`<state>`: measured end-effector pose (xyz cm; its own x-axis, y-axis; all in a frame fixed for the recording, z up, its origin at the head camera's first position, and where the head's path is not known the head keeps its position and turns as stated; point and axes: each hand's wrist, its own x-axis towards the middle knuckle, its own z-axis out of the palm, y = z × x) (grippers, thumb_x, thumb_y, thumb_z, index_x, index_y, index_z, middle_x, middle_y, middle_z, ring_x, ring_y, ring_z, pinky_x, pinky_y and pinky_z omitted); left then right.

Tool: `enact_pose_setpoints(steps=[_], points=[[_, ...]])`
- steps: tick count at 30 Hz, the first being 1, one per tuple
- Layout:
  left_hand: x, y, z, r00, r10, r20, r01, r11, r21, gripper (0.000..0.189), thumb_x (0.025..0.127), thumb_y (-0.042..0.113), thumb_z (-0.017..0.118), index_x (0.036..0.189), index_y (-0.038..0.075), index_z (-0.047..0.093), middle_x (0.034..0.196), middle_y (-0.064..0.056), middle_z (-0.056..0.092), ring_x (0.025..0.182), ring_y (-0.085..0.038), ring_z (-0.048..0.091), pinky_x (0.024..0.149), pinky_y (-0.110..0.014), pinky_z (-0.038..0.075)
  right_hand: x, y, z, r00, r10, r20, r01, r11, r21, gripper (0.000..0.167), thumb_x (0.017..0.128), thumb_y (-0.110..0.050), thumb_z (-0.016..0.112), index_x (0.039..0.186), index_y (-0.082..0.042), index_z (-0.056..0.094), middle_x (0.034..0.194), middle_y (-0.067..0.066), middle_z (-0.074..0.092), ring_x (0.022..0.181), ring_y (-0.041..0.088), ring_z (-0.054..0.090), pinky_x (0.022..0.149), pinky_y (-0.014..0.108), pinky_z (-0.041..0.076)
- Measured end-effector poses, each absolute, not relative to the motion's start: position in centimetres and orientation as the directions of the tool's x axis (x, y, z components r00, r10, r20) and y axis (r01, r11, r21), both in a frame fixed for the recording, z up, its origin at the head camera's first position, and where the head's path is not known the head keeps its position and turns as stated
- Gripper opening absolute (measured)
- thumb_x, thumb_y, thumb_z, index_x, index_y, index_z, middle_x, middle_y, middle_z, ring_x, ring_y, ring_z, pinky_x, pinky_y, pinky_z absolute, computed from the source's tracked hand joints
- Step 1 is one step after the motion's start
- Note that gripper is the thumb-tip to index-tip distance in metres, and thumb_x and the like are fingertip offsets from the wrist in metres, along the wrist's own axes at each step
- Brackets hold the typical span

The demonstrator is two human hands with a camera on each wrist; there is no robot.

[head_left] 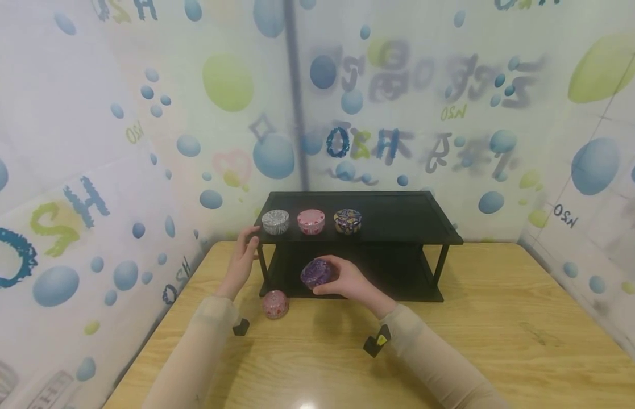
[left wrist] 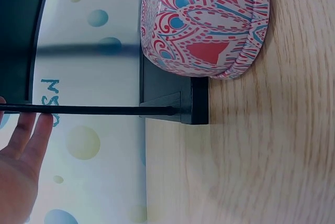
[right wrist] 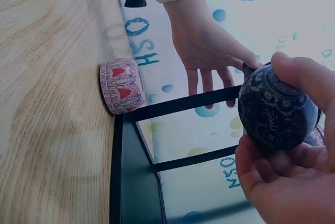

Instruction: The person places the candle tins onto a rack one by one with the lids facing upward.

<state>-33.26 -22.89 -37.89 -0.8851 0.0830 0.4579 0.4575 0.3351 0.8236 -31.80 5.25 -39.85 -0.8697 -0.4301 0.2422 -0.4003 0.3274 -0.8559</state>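
Note:
My right hand (head_left: 348,279) grips a dark purple patterned round tin (head_left: 315,274), thumb on one side and fingers on the other, in front of the lower shelf opening. Close up in the right wrist view, the tin (right wrist: 275,109) shows pale floral swirls. At the upper left corner of a black two-tier rack (head_left: 399,218), my left hand (head_left: 239,264) rests with its fingers fairly straight against the edge and post. A pink-and-red patterned tin (head_left: 275,304) sits on the table by the rack's front left foot, large in the left wrist view.
Along the front of the top shelf stand a black-and-white tin (head_left: 276,222), a pink tin with a red pattern (head_left: 311,221) and a dark blue and gold tin (head_left: 347,221). The wooden table (head_left: 501,324) meets patterned wall sheeting (head_left: 389,102) behind and at both sides.

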Motion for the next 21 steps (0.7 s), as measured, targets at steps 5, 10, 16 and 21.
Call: enact_pose_setpoints(steps=[5, 10, 16, 21], points=[[-33.2, -22.8, -37.9, -0.889, 0.081, 0.45, 0.45, 0.334, 0.828, 0.039, 0.106, 0.018, 0.036, 0.142, 0.002, 0.032, 0.15, -0.024, 0.027, 0.122, -0.048, 0.043, 0.092, -0.064, 0.042, -31.7, 5.5, -40.0, -0.872, -0.43, 0.234, -0.385, 0.308, -0.87, 0.067, 0.069, -0.015, 0.087, 0.128, -0.003, 0.058, 0.115, 0.011, 0.065, 0.105, 0.026, 0.062, 0.089, 0.038, 0.053], [-33.3, -22.9, -38.1, -0.893, 0.074, 0.443, 0.44, 0.347, 0.828, 0.039, 0.107, 0.019, 0.035, 0.142, 0.002, 0.032, 0.15, -0.025, 0.027, 0.122, -0.047, 0.043, 0.093, -0.063, 0.042, -31.7, 5.8, -40.1, -0.875, -0.425, 0.23, -0.373, 0.292, -0.881, 0.067, 0.068, -0.014, 0.088, 0.127, -0.004, 0.058, 0.115, 0.01, 0.065, 0.106, 0.025, 0.062, 0.09, 0.037, 0.052], [-35.3, -23.8, -40.0, -0.89, 0.058, 0.452, 0.443, 0.339, 0.83, 0.04, 0.107, 0.023, 0.035, 0.144, 0.008, 0.031, 0.153, -0.02, 0.025, 0.123, -0.046, 0.043, 0.093, -0.063, 0.043, -31.6, 6.3, -40.1, -0.872, -0.429, 0.237, -0.372, 0.265, -0.89, 0.067, 0.068, -0.013, 0.088, 0.127, -0.003, 0.058, 0.117, 0.012, 0.065, 0.109, 0.028, 0.062, 0.091, 0.039, 0.052], [-36.0, -24.0, -40.6, -0.88, 0.047, 0.473, 0.458, 0.348, 0.818, 0.041, 0.106, 0.032, 0.036, 0.143, 0.013, 0.034, 0.152, -0.015, 0.029, 0.121, -0.044, 0.045, 0.091, -0.063, 0.044, -31.6, 6.6, -40.1, -0.869, -0.436, 0.235, -0.37, 0.258, -0.893, 0.067, 0.068, -0.011, 0.087, 0.127, -0.003, 0.057, 0.117, 0.013, 0.064, 0.109, 0.029, 0.061, 0.089, 0.037, 0.053]])
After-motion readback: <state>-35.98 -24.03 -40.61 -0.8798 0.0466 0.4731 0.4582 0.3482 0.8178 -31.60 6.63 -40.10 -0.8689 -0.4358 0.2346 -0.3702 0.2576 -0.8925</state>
